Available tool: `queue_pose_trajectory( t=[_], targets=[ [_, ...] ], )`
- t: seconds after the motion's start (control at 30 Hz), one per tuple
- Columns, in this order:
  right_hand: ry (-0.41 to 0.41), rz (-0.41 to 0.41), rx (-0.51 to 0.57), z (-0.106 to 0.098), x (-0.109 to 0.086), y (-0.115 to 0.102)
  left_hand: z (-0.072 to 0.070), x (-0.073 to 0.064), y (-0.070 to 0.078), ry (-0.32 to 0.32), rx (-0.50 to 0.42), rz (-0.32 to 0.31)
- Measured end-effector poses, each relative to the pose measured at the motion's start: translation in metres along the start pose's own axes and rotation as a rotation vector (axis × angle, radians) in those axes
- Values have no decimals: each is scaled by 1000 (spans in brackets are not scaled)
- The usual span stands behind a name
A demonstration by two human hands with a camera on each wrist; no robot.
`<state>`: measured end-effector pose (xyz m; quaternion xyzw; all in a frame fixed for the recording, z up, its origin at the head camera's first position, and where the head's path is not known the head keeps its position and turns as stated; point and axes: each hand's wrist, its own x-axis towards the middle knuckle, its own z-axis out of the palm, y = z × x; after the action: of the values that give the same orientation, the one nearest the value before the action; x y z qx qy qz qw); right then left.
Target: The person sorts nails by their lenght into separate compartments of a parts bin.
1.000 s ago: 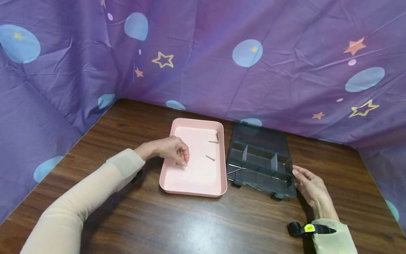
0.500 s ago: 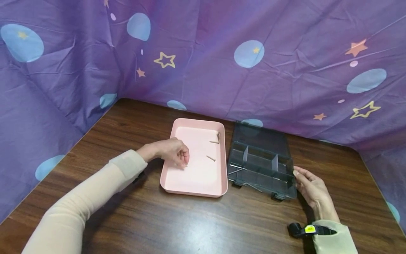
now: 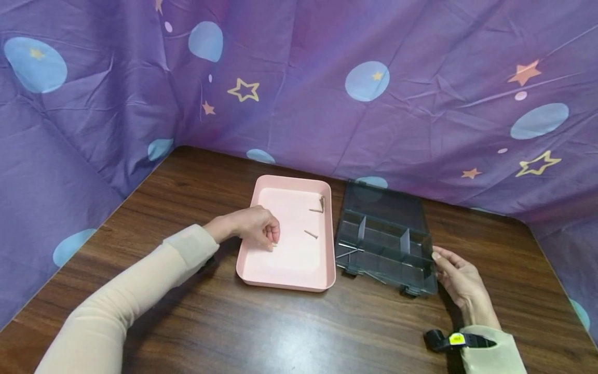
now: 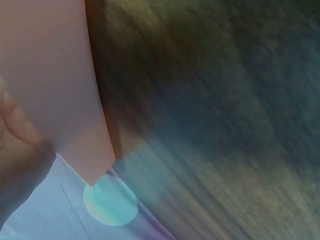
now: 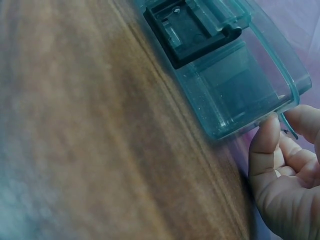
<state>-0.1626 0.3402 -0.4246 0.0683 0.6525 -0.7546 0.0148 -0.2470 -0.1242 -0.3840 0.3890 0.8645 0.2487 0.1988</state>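
In the head view my left hand [image 3: 261, 228] is low inside the pink tray [image 3: 286, 284], fingers curled and thumb tip against the index finger. A small pale end, like that of a screw, shows at those fingertips; most of it is hidden. To the right, one screw [image 3: 311, 234] lies on the tray floor and a few more screws [image 3: 321, 204] sit by the far right wall. My right hand [image 3: 462, 280] pinches the right side wall of the clear dark organizer box [image 3: 383, 239], thumb and fingers at its edge in the right wrist view.
The box lid [image 3: 385, 202] lies open toward the back. White dividers [image 3: 404, 240] split the rear row, and silver screws [image 3: 348, 252] lie in the front left compartment. Black latches [image 3: 409, 291] hang at the front. A purple curtain [image 3: 299, 104] rises behind the wooden table [image 3: 224, 322].
My left hand has stayed in the tray with only slight finger movement. My right hand keeps its place on the box. The whole view has shifted slightly.
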Motion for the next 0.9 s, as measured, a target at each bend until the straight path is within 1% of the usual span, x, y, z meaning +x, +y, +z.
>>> queue_pose_trajectory(
  t=[0.17,0.33,0.5,0.63,0.73,0.87,0.9],
  targets=[
    [8,5,-3,0,0,0,2,-1,3,14,12,-7],
    [1,8,3,-1,0,0,4,0,2,30,30,-13],
    [-12,2,10,-1,-1,1,6,1,1,46,83,-39],
    [-10,1,-6,-1,-1,1,6,1,3,64,129,-54],
    [-5,1,-23,-1,-1,0,7,0,4,82,144,-54],
    [-8,-1,-16,-1,-1,0,8,0,5,99,153,-69],
    [-10,-3,-12,-1,-1,0,8,0,5,106,152,-64]
  ],
)
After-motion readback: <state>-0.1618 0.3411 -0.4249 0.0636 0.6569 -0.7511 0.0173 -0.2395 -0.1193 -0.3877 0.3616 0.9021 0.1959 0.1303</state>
